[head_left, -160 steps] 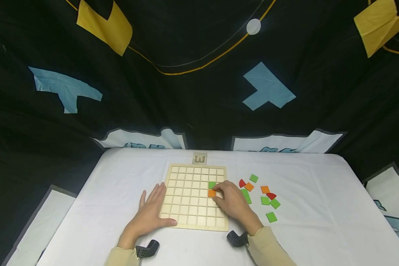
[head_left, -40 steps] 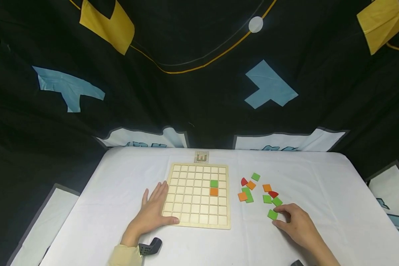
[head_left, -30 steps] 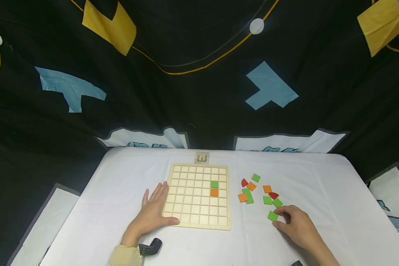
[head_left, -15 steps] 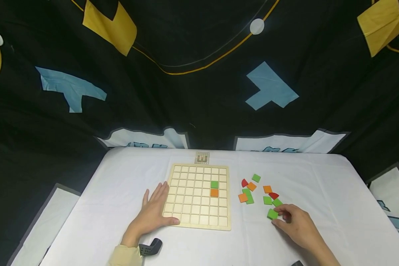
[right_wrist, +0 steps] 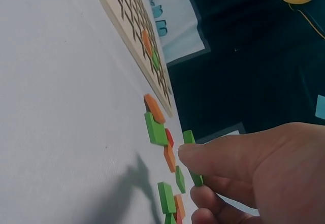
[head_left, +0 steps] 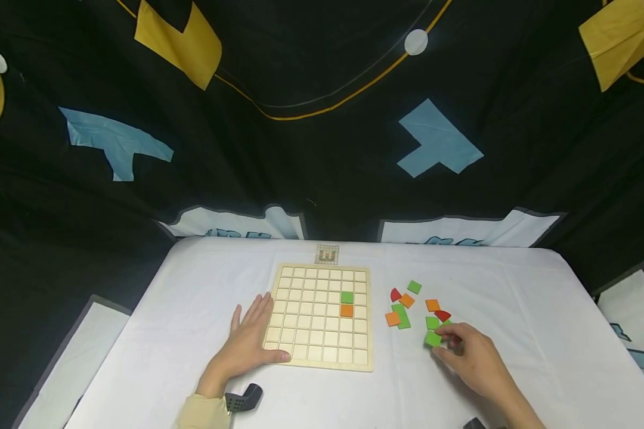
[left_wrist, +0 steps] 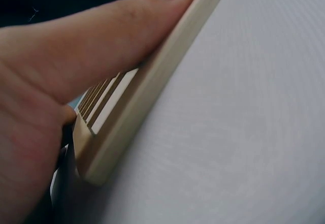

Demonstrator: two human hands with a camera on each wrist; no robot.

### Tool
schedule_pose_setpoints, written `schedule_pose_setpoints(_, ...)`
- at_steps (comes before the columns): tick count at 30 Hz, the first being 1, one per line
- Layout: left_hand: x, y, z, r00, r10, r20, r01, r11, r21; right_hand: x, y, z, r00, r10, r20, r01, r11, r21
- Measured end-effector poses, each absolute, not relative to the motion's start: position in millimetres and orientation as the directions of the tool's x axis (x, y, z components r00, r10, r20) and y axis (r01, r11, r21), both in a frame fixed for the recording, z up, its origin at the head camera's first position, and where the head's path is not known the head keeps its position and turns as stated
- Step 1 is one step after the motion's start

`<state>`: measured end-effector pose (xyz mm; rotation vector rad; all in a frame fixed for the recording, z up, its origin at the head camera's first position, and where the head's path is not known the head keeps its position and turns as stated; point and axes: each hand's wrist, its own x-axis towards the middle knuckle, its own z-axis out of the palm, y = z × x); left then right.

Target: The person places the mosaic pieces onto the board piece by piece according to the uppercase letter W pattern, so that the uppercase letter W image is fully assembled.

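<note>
My right hand (head_left: 474,360) pinches a green square tile (head_left: 432,339) between thumb and fingers, raised off the cloth in the right wrist view. Spread out flat, my left hand (head_left: 241,348) lies at the left side of a wooden grid board (head_left: 322,366). Its thumb (left_wrist: 101,41) rests on the board's front rim, its other fingers along the left edge. On the board, a green tile (head_left: 347,297) sits in a cell directly behind an orange tile (head_left: 346,310).
Loose tiles are scattered right of the board: orange squares (head_left: 393,319), green squares (head_left: 414,287) and red quarter-rounds (head_left: 395,294). A small printed pattern card (head_left: 327,254) lies behind the board. White cloth covers the table (head_left: 515,298); a black curtain (head_left: 322,167) hangs behind.
My right hand left the board, reached the loose tiles, picked up a green tile and moved it slightly left. An orange tile came to lie over a green one. The left hand stayed put.
</note>
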<state>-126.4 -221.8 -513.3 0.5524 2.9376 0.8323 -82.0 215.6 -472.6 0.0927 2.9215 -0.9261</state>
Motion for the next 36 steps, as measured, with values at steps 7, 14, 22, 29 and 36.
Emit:
schedule_pose_setpoints(7, -126, -221, -512, -0.936, 0.347, 0.053, 0.323, 0.79, 0.521, -81, 209, -470, -0.998, 0.015, -0.061, 0.048, 0.803, -0.594)
schedule_pose_setpoints(14, -126, -221, -512, -0.939, 0.341, 0.048, 0.315, 0.793, 0.522, -84, 201, -470, -1.0, -0.002, -0.029, 0.017, 0.785, -0.619)
schedule_pose_setpoints(22, -127, -221, -513, -0.938, 0.342, 0.053, 0.319, 0.794, 0.517, -85, 193, -473, -0.999, -0.034, 0.006, -0.03, 0.767, -0.641)
schedule_pose_setpoints(29, -127, -221, -512, -0.938, 0.343, 0.058, 0.322, 0.792, 0.519, -86, 180, -475, -0.999, -0.039, 0.0, -0.03, 0.753, -0.657)
schedule_pose_setpoints(36, -127, -221, -512, -0.936, 0.347, 0.064, 0.328, 0.791, 0.517, -90, 167, -478, -0.999, -0.043, 0.016, -0.043, 0.747, -0.664)
